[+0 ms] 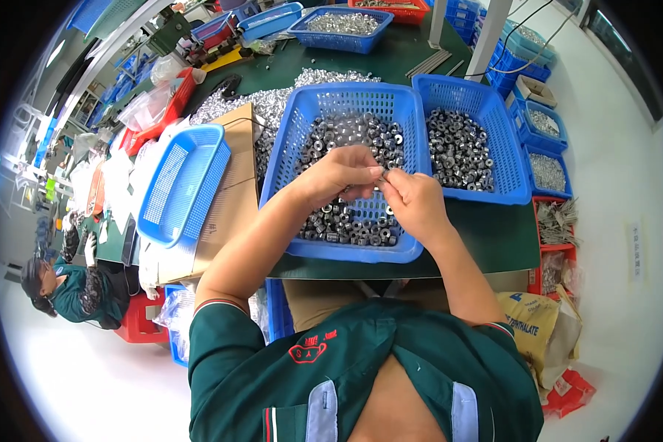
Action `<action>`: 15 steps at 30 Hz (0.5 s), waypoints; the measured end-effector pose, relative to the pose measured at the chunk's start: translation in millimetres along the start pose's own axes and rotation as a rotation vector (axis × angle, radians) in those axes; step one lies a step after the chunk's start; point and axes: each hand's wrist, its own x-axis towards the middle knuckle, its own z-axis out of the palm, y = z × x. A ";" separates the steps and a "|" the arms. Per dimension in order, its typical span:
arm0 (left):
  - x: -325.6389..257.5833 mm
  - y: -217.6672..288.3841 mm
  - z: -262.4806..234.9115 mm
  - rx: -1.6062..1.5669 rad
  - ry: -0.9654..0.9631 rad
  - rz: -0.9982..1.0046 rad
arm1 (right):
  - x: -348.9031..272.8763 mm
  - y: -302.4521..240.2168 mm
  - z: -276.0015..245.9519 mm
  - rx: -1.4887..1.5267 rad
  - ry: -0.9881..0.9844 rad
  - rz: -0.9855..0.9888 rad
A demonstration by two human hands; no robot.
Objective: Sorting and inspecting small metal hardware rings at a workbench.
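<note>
Both my hands meet above a blue perforated basket [346, 252] that holds many small, ring-like metal parts [339, 230]. My left hand [344, 175] is closed, thumb and fingertips pinched together. Against it, my right hand [418, 205] is closed in a pinch too. Between the fingertips of both hands sits a small metal part [382, 177], mostly covered by the fingers, so its exact shape is hidden. A second blue basket [510, 151], right beside the first, contains similar dark and shiny metal rings [457, 151].
An empty light-blue basket [215, 173] rests on cardboard [232, 195] at left. Shiny loose parts [272, 103] are heaped behind the baskets. Metal rods [429, 63] lie near a white post [491, 40]. Stacked bins [545, 144] stand at right. A co-worker [81, 283] sits far left.
</note>
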 end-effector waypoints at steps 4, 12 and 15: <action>5.9 -4.1 -0.2 -0.129 -0.034 -0.013 | -1.6 2.7 1.3 -0.001 0.033 0.027; 6.9 0.2 3.8 0.071 -0.006 0.190 | 5.2 1.2 -12.7 0.318 -0.126 0.298; 7.2 2.2 6.6 0.030 -0.050 0.263 | 4.3 3.5 -11.5 0.406 -0.153 0.364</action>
